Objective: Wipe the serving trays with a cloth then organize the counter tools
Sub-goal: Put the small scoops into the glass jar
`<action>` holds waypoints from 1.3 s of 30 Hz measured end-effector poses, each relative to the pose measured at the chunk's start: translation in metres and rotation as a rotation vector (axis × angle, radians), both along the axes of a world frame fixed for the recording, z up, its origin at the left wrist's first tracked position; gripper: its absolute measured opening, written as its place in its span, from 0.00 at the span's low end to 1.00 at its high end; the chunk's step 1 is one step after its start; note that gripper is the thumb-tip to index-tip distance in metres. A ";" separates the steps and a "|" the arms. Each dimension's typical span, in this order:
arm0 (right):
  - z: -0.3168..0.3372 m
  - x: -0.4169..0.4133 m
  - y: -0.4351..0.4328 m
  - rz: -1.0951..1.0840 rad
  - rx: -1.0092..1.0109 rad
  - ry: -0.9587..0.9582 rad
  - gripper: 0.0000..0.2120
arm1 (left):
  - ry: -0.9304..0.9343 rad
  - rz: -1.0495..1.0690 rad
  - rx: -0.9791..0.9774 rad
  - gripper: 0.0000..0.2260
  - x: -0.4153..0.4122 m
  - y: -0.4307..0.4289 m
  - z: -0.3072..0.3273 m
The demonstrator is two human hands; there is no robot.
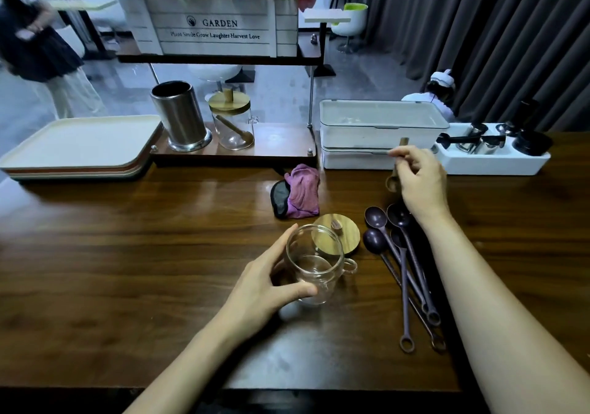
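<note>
My left hand (269,278) is wrapped around an empty glass jar (314,265) that stands open on the wooden counter. Its bamboo lid (336,234) lies flat just behind the jar. My right hand (421,180) holds a small wooden spoon (392,180) above the counter, bowl down, handle poking up past my fingers. Several dark long-handled spoons (404,260) lie in a bunch under my right forearm. A pink cloth (303,191) is crumpled behind the lid, on a dark pad. A stack of serving trays (79,145) sits at the far left.
A low shelf holds a steel canister (180,116) and a second lidded glass jar (233,121) with a spoon inside. White stacked boxes (380,132) and a white tray of coffee tools (491,150) stand at the back right. A person stands far left.
</note>
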State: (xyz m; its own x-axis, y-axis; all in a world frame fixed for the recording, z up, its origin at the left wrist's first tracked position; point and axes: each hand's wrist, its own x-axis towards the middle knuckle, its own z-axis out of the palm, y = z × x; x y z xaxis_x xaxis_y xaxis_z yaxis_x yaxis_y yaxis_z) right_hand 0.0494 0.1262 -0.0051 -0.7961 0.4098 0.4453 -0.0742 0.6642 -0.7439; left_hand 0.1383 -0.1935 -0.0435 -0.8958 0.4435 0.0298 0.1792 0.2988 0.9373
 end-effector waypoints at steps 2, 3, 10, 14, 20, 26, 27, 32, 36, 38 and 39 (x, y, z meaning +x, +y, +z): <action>0.013 0.011 -0.012 0.014 -0.085 0.067 0.12 | 0.004 -0.009 -0.004 0.43 -0.002 -0.001 -0.001; 0.020 0.019 -0.021 0.037 -0.139 0.083 0.12 | 0.007 -0.015 -0.005 0.43 -0.002 -0.002 -0.001; 0.025 0.087 -0.109 0.212 -0.399 0.017 0.10 | 0.024 -0.051 -0.019 0.44 -0.008 -0.006 -0.004; 0.015 0.111 -0.132 0.253 -0.406 -0.075 0.12 | 0.040 -0.058 -0.027 0.44 -0.012 -0.008 -0.006; -0.001 0.123 -0.135 0.377 -0.422 -0.234 0.14 | 0.028 -0.049 -0.021 0.44 -0.018 -0.013 -0.008; -0.009 0.120 -0.131 0.502 -0.334 -0.322 0.17 | 0.034 -0.042 0.005 0.44 -0.018 -0.017 -0.006; -0.009 0.120 -0.132 0.518 -0.349 -0.320 0.18 | 0.035 -0.038 0.010 0.44 -0.018 -0.018 -0.006; -0.009 0.118 -0.130 0.500 -0.605 -0.203 0.16 | 0.034 -0.022 0.007 0.44 -0.019 -0.021 -0.006; -0.017 0.107 -0.115 0.193 -0.544 -0.145 0.10 | 0.020 0.001 0.019 0.45 -0.020 -0.024 -0.006; -0.025 0.101 -0.111 0.097 -0.361 -0.194 0.13 | 0.008 0.008 0.029 0.45 -0.020 -0.026 -0.006; -0.030 0.099 -0.111 0.076 -0.281 -0.230 0.14 | 0.004 0.010 0.033 0.45 -0.021 -0.027 -0.006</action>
